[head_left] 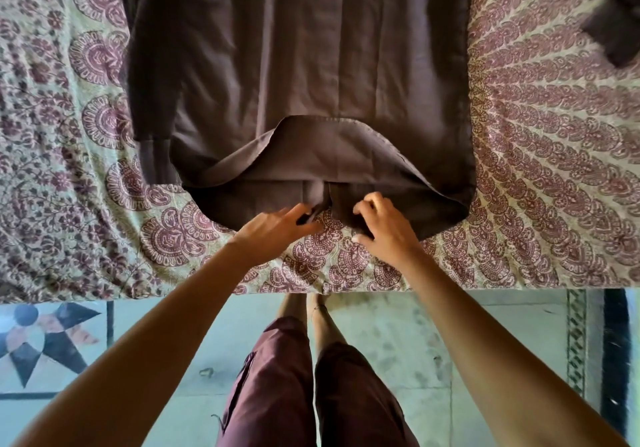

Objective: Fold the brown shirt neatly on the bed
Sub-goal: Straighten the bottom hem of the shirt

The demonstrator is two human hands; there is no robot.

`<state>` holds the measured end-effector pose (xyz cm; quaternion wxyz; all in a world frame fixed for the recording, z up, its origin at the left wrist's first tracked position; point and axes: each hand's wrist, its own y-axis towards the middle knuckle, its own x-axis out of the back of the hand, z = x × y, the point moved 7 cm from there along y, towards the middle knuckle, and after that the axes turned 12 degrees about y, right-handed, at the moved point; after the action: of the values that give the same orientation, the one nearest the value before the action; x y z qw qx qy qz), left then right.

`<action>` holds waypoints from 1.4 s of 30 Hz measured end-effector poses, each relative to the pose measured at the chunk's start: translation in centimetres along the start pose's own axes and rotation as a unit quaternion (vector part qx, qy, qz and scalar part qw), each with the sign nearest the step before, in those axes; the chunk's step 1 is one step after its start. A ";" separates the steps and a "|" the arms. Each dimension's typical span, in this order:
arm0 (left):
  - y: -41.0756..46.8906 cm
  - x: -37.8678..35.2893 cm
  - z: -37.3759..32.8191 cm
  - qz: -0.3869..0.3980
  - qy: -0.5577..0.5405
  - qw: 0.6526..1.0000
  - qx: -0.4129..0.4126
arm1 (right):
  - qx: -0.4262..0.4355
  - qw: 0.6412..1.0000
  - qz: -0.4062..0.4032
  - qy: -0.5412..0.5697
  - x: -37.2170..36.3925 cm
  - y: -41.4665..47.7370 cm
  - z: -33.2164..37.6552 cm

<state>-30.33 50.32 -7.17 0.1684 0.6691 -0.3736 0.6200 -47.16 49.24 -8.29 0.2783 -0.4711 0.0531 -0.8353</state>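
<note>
On bed (554, 176), brown shirt (301, 65) lies spread, near hem flipped up. My L hand (277, 225) & R hand (384, 226) each pinch the hem.

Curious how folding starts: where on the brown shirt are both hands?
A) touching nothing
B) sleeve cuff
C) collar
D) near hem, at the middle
D: the left hand and right hand pinch the brown shirt at the middle of its hem, the edge nearest the person.

bed (554, 169): paisley-printed surface | brown shirt (311, 65): spread on it | dark cloth (616, 31): far-right corner
</note>
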 end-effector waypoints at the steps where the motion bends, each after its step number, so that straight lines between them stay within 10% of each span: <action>1: -0.2 0.0 0.0 -0.013 0.028 0.999 -0.010 | -0.013 0.999 -0.022 0.032 0.2 0.1 -0.1; 9: -0.3 1.2 2.0 -0.117 -0.092 0.976 0.162 | -0.173 0.936 -0.158 0.262 2.5 -0.3 -2.9; 15: -2.1 -0.8 3.7 -0.101 -0.409 0.769 0.481 | -0.168 0.929 -0.144 0.297 2.4 -0.2 -2.2; 18: -2.7 -1.6 4.2 -0.084 -0.428 0.739 0.513 | -0.094 0.971 -0.089 0.201 2.0 -0.3 -1.0; 20: -2.7 -0.5 4.7 -0.109 -0.405 0.763 0.491 | -0.055 0.977 -0.127 0.163 2.4 -0.5 -0.7; 25: -1.6 1.6 3.0 -0.098 -0.014 0.962 0.256 | -0.029 0.959 -0.234 0.160 3.8 -1.0 -0.5; 32: 0.1 0.5 -1.3 -0.132 0.200 0.967 -0.089 | -0.014 0.957 -0.253 0.141 3.9 -1.1 -0.1; 36: 1.2 1.7 -1.3 -0.152 0.151 0.972 -0.093 | -0.018 0.957 -0.250 0.148 3.6 -1.5 -0.3; 42: -0.2 4.2 -1.2 -0.195 -0.192 0.935 0.228 | 0.006 0.951 -0.257 0.171 3.5 -2.4 0.7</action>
<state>-31.23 49.99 -2.88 0.0537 0.8552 -0.1098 0.5036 -49.02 49.54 -4.43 0.0438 -0.3173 -0.0276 -0.9469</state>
